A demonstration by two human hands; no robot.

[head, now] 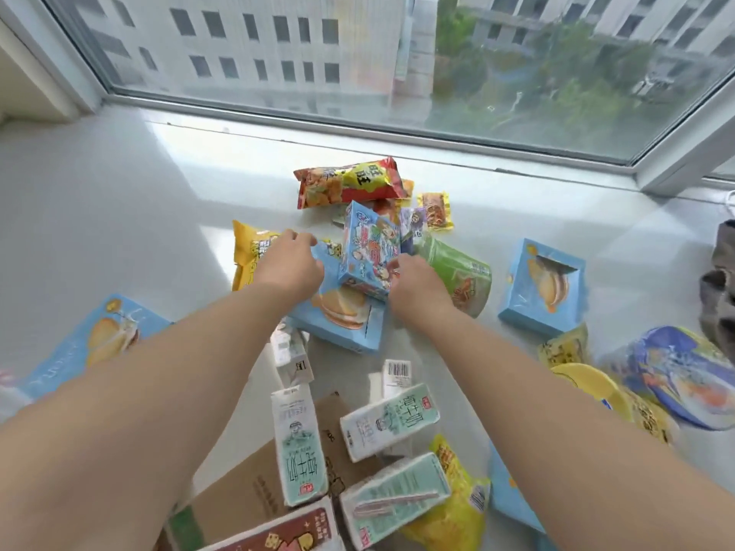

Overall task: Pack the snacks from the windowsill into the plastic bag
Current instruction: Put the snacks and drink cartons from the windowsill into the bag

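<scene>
Snacks lie scattered on the white windowsill (pixel 119 200). In the middle, a small cartoon-printed box (pixel 370 252) stands tilted on a flat blue cake box (pixel 338 320). My left hand (pixel 290 262) curls its fingers over the far left edge of that blue cake box. My right hand (pixel 417 290) is at the cartoon box's lower right corner, thumb and fingers pinching it. A red snack bag (pixel 350 184), a yellow bag (pixel 248 252) and a green pouch (pixel 463 272) surround them. I cannot make out a plastic bag for certain.
Two more blue cake boxes lie at the right (pixel 545 288) and left (pixel 99 336). Several green-white milk cartons (pixel 300 443) rest near me on an open cardboard box (pixel 246 499). Yellow and blue packets (pixel 676 371) lie at the right, with dark cloth (pixel 720 288) beyond them. The window pane (pixel 358 53) closes the far side.
</scene>
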